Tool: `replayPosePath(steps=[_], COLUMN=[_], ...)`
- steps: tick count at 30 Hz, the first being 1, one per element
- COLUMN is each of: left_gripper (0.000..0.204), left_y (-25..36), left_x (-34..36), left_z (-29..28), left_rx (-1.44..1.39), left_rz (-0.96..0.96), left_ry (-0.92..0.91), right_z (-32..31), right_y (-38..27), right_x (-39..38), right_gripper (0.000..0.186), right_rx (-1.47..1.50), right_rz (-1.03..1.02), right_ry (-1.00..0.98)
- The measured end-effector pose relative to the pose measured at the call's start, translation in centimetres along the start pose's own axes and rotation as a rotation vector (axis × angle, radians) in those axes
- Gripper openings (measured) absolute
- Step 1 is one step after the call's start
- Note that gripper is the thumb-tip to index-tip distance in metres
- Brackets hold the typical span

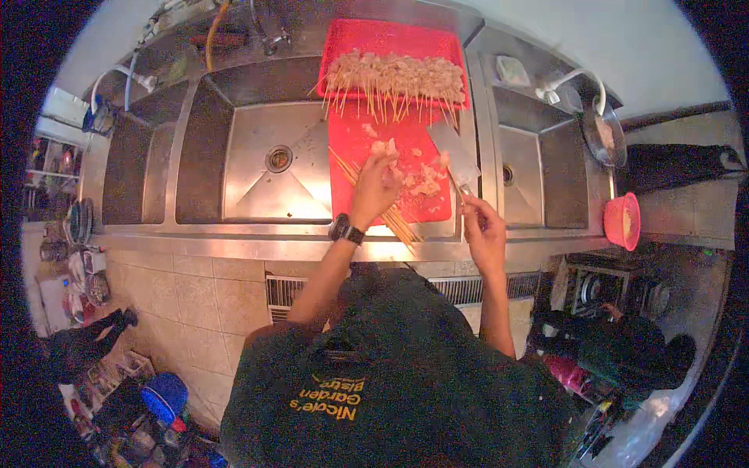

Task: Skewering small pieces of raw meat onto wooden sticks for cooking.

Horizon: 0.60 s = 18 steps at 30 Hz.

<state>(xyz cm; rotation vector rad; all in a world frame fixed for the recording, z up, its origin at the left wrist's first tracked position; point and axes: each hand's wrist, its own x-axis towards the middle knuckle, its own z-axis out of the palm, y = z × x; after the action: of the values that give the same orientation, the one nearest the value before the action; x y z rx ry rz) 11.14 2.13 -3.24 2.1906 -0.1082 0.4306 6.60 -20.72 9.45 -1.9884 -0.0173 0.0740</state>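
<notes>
A red cutting board (343,127) lies in front of me with small pale pieces of raw meat (425,183) scattered over it. Over its middle, my left hand (378,186), with a black watch at the wrist, has its fingers closed on a piece of meat (382,147). My right hand (484,224) grips a thin wooden skewer (455,179) that has a bit of meat at its tip. Beside that skewer a cleaver (460,154) rests flat along the board's right side. Loose bamboo skewers (399,228) lie slantwise below my left hand, reaching past the board's near edge.
Behind the board, a red tray (390,35) holds many loaded meat skewers (394,76). Steel sinks (257,175) flank the board. At the right stand a pink basket (622,221) and a metal bowl (608,136). Another person (616,343) is at the lower right.
</notes>
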Motion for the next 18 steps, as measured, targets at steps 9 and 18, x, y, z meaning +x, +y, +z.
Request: replayPosePath(steps=[9,18], left_gripper=[0.036,0.022], left_y=[7.5,6.7], left_x=[0.9,1.7], left_z=[-0.5,-1.9], left_rx=[-1.548,-1.625], left_rz=[-0.682,-0.748], left_ry=[-0.089,0.160], right_z=[2.6,1.5], right_y=[-0.9,-1.4], right_x=[-0.4,-1.1], right_gripper=[0.023,0.022], right_rx=[0.086,-0.083], right_rz=[0.078,-0.005], right_ry=[-0.063,0.003])
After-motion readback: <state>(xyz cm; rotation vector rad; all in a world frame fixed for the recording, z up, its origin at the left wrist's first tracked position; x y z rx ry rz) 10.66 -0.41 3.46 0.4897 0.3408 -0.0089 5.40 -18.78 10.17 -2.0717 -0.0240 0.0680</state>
